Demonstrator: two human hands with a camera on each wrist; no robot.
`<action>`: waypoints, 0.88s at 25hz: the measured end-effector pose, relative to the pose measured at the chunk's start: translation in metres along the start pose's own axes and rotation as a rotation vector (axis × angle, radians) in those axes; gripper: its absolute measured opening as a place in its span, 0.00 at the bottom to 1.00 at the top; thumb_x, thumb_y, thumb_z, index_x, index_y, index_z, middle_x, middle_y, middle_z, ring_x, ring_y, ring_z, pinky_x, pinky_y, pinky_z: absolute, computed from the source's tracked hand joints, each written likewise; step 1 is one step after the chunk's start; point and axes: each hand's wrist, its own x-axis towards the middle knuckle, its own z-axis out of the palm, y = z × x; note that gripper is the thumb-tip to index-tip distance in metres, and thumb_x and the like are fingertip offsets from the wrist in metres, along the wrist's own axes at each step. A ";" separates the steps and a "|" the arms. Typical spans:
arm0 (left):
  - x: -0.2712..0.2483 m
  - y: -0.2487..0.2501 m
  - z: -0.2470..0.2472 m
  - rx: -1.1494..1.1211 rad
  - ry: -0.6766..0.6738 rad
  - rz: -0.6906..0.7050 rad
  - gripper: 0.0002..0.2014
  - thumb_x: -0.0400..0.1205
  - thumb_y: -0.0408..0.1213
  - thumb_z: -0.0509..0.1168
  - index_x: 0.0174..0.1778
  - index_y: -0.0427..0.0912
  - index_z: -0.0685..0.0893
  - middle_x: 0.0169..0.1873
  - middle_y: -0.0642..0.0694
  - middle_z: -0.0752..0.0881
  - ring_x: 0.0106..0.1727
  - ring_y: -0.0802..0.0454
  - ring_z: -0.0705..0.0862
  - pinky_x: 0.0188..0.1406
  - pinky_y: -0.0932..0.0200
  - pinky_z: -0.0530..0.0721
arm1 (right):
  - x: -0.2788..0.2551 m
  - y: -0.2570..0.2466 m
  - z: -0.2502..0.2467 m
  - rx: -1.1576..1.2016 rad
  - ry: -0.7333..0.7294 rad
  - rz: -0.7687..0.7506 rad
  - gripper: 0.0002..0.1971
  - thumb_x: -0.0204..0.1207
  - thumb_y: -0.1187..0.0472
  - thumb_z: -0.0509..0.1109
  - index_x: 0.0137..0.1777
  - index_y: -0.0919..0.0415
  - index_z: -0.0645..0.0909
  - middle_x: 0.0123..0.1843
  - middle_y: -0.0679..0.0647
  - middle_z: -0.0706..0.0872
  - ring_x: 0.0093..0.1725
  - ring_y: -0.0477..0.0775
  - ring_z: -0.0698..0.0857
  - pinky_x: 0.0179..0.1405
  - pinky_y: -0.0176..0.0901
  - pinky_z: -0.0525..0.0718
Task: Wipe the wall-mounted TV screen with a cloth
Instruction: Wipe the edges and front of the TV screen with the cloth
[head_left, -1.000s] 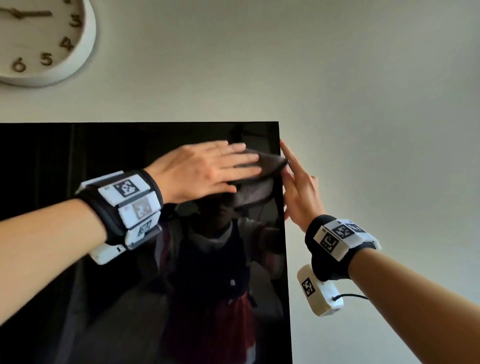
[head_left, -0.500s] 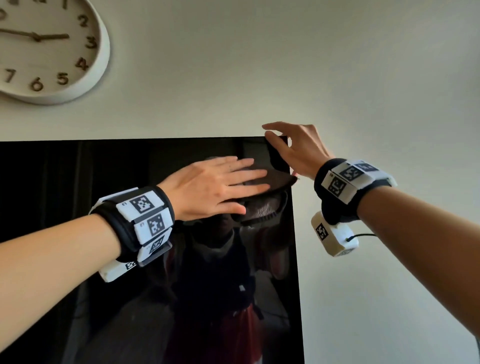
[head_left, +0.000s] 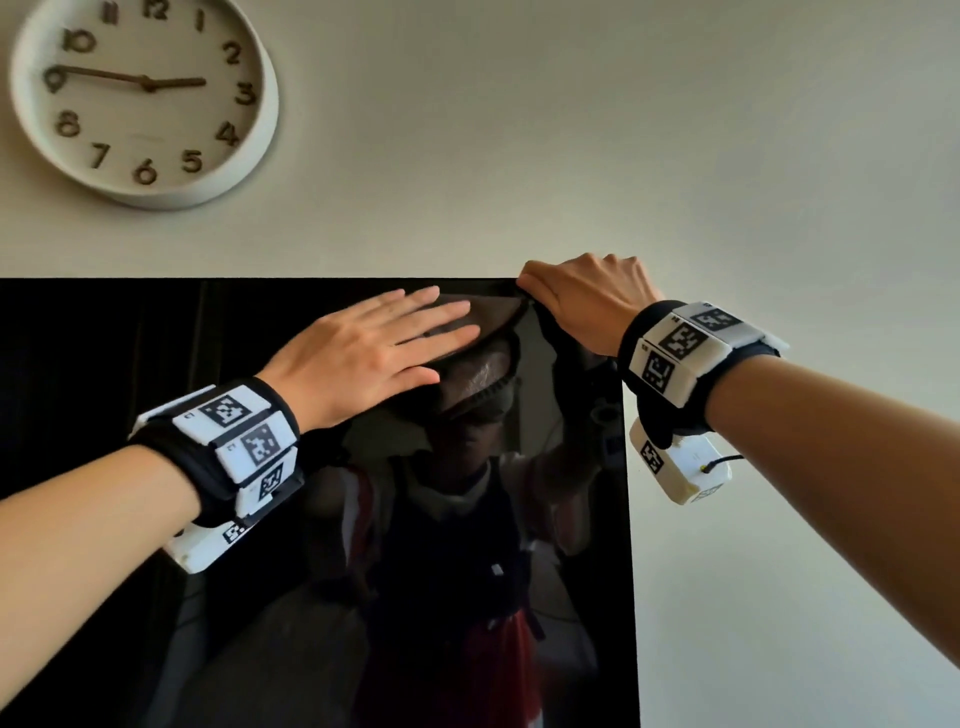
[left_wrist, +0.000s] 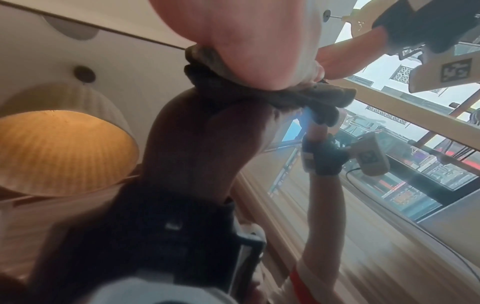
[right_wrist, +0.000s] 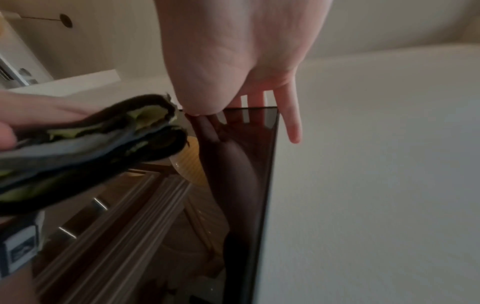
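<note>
My left hand lies flat, fingers straight, pressing the folded dark cloth against the TV screen near its top right corner. My right hand grips that corner. A wall clock hangs above left.

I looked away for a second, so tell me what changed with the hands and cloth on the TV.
The right hand moved up from the TV's right edge and now grips its top right corner. The left hand slid the cloth up toward that corner. The left hand stays flat on the cloth; the clock hangs unchanged.
</note>
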 end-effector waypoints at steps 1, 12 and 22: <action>0.003 0.003 0.001 -0.020 0.001 -0.053 0.26 0.89 0.50 0.52 0.84 0.50 0.70 0.83 0.47 0.71 0.82 0.44 0.72 0.80 0.45 0.72 | -0.001 0.001 0.002 0.002 0.016 0.003 0.19 0.89 0.43 0.43 0.52 0.52 0.73 0.40 0.55 0.84 0.35 0.62 0.81 0.37 0.47 0.75; -0.033 -0.020 -0.006 -0.039 -0.026 -0.136 0.26 0.89 0.50 0.53 0.84 0.49 0.67 0.83 0.46 0.70 0.83 0.43 0.70 0.81 0.44 0.71 | -0.001 -0.014 0.003 0.010 0.067 0.107 0.22 0.89 0.45 0.44 0.51 0.53 0.78 0.40 0.54 0.88 0.38 0.62 0.84 0.59 0.61 0.76; -0.088 -0.057 -0.024 0.034 -0.045 -0.065 0.25 0.90 0.49 0.53 0.83 0.48 0.69 0.82 0.45 0.72 0.83 0.43 0.71 0.80 0.44 0.73 | 0.049 -0.108 0.001 0.031 0.123 -0.061 0.16 0.89 0.47 0.44 0.61 0.47 0.73 0.47 0.52 0.89 0.41 0.63 0.87 0.34 0.46 0.70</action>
